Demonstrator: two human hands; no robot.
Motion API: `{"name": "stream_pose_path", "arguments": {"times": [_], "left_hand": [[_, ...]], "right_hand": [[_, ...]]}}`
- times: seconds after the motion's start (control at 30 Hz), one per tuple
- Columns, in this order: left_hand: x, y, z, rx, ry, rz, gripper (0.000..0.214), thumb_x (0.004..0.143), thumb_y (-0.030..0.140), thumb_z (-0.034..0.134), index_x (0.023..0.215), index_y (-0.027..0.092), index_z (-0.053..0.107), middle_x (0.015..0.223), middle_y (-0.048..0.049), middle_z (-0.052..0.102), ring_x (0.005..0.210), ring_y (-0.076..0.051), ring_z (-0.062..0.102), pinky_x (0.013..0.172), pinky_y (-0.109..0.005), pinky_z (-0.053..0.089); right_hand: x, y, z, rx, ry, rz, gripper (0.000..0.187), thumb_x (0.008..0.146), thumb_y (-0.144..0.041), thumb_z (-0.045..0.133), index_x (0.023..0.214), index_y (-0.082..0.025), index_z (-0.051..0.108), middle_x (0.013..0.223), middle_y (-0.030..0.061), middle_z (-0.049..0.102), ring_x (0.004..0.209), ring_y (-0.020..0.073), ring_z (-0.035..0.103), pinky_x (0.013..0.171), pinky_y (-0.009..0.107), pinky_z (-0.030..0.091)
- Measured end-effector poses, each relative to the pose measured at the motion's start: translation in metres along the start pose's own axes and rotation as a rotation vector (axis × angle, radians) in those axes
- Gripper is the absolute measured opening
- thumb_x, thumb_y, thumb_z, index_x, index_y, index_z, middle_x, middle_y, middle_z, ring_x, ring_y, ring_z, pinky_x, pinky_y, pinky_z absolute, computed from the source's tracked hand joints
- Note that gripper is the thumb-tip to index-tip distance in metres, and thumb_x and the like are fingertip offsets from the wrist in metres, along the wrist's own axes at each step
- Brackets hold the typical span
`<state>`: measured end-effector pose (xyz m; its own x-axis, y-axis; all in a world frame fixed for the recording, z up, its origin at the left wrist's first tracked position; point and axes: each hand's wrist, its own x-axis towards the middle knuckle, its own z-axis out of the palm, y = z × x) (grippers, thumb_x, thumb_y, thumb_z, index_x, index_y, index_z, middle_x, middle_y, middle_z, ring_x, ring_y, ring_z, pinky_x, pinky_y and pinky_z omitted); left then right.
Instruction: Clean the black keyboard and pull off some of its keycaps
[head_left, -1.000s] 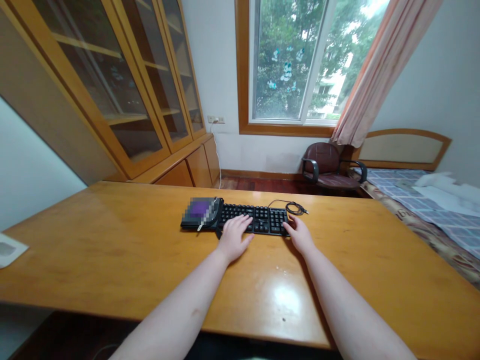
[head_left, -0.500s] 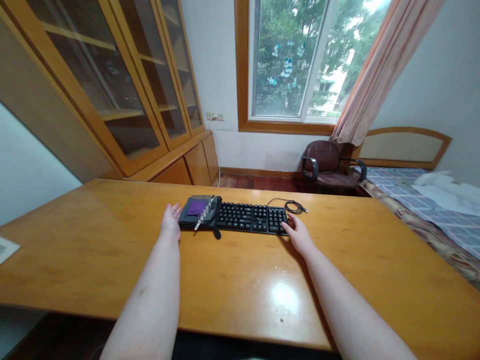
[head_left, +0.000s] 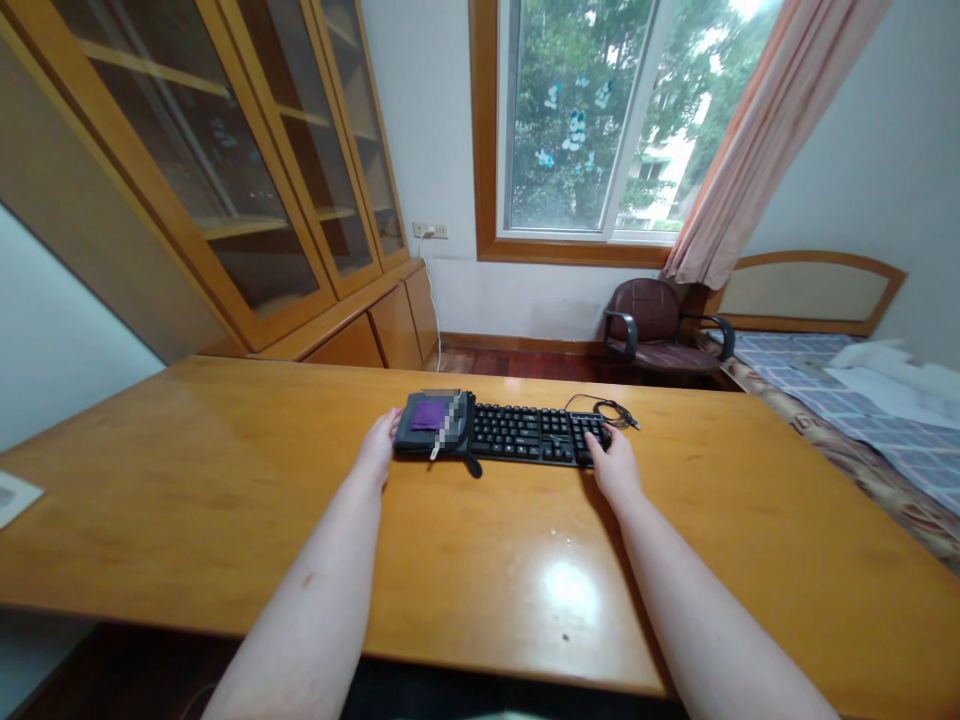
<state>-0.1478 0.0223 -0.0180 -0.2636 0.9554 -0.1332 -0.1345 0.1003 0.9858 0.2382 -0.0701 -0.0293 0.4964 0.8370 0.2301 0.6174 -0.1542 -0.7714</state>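
A person's two bare hands frame a black keyboard [head_left: 517, 435] and a dark zippered pouch [head_left: 421, 441] at the center of a glossy wooden counter [head_left: 480, 560]. The pouch, marked with a purple patch [head_left: 429, 415] and partly blurred by pixels, lies across the keyboard's left end, its white zipper pull [head_left: 434, 453] hanging toward the near side. At the pouch's left edge, the left hand [head_left: 381, 445] presses close, fingers partly hidden; whether its grip clasps the pouch is unclear. The right hand [head_left: 619, 470] has its grip closed around the keyboard's right end, thumb over the number keys and fingers along the side. Just behind that end lies a coiled black cable [head_left: 611, 418]. A white item [head_left: 15, 498] sits at the left edge of the frame. Beyond the counter, a glass-fronted cabinet [head_left: 330, 290] fills the upper left, a window [head_left: 570, 130] and pink curtain [head_left: 787, 140] the upper right, with a maroon armchair [head_left: 649, 310] below and a bed [head_left: 810, 370] at right.
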Motion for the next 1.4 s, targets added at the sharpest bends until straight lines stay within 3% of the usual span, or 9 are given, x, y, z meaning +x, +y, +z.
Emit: {"name": "stream_pose_path", "arguments": {"times": [0.27,0.47,0.67,0.77,0.83,0.93,1.2,1.4], "left_hand": [[-0.016,-0.008,0.021,0.034,-0.143,-0.027,0.042,0.078,0.04,0.051,0.109,0.013,0.057,0.107,-0.0127,0.066,0.092,-0.018,0.065,0.078,-0.028,0.05],[-0.023,-0.011,0.027,0.385,-0.021,0.302,0.033,0.075,0.036,0.055,0.101,0.017,0.063,0.105,-0.0093,0.066,0.098,-0.021,0.06,0.089,-0.036,0.045],[-0.031,-0.008,0.032,0.749,0.09,0.527,0.032,0.079,0.037,0.05,0.102,0.018,0.064,0.107,-0.0106,0.062,0.096,-0.022,0.059,0.089,-0.034,0.045],[-0.029,-0.01,0.034,0.814,0.131,0.457,0.046,0.079,0.044,0.051,0.115,0.016,0.057,0.115,-0.0142,0.058,0.101,-0.025,0.058,0.089,-0.036,0.044],[-0.027,-0.013,0.034,0.846,0.11,0.371,0.05,0.077,0.047,0.052,0.113,0.013,0.057,0.113,-0.0166,0.059,0.102,-0.027,0.057,0.089,-0.037,0.044],[-0.024,-0.014,0.035,0.838,0.058,0.359,0.041,0.074,0.044,0.056,0.101,0.013,0.063,0.106,-0.015,0.063,0.102,-0.027,0.058,0.089,-0.037,0.043],[-0.037,-0.002,0.038,0.766,0.038,0.336,0.027,0.071,0.033,0.063,0.09,0.015,0.062,0.095,-0.0101,0.068,0.09,-0.022,0.063,0.082,-0.031,0.047],[-0.04,-0.005,0.041,0.634,-0.029,0.233,0.043,0.066,0.024,0.064,0.107,0.011,0.056,0.087,-0.0087,0.068,0.072,-0.017,0.065,0.07,-0.027,0.049]], "right_hand": [[0.003,0.005,-0.015,-0.296,0.105,0.114,0.066,0.082,-0.054,0.038,0.128,-0.006,0.042,0.125,0.0247,0.048,0.113,0.0369,0.046,0.094,0.048,0.031],[-0.003,-0.002,-0.009,-0.313,0.228,-0.067,0.06,0.083,-0.051,0.039,0.125,-0.008,0.045,0.13,0.0218,0.045,0.122,0.0348,0.036,0.103,0.053,0.017],[-0.007,-0.008,0.0,-0.214,0.171,-0.247,0.052,0.083,-0.045,0.04,0.121,-0.009,0.047,0.128,0.0179,0.049,0.121,0.0282,0.04,0.105,0.046,0.021],[-0.007,-0.008,0.0,-0.169,0.145,-0.257,0.049,0.083,-0.043,0.041,0.12,-0.011,0.048,0.127,0.0172,0.049,0.119,0.0269,0.042,0.104,0.044,0.024],[-0.006,-0.008,0.0,-0.139,0.137,-0.258,0.048,0.083,-0.041,0.042,0.119,-0.011,0.048,0.126,0.0176,0.05,0.118,0.0269,0.043,0.104,0.044,0.026],[-0.006,-0.006,0.0,-0.11,0.127,-0.266,0.047,0.082,-0.04,0.043,0.119,-0.011,0.049,0.124,0.0179,0.051,0.118,0.0272,0.043,0.103,0.045,0.027],[-0.004,-0.003,0.001,-0.017,0.18,-0.324,0.041,0.079,-0.036,0.049,0.11,-0.011,0.054,0.114,0.0174,0.057,0.108,0.0266,0.05,0.097,0.045,0.037],[-0.01,-0.01,-0.005,0.079,0.168,-0.386,0.035,0.081,-0.034,0.049,0.108,-0.012,0.056,0.109,0.015,0.059,0.102,0.0248,0.054,0.093,0.044,0.042]]}}
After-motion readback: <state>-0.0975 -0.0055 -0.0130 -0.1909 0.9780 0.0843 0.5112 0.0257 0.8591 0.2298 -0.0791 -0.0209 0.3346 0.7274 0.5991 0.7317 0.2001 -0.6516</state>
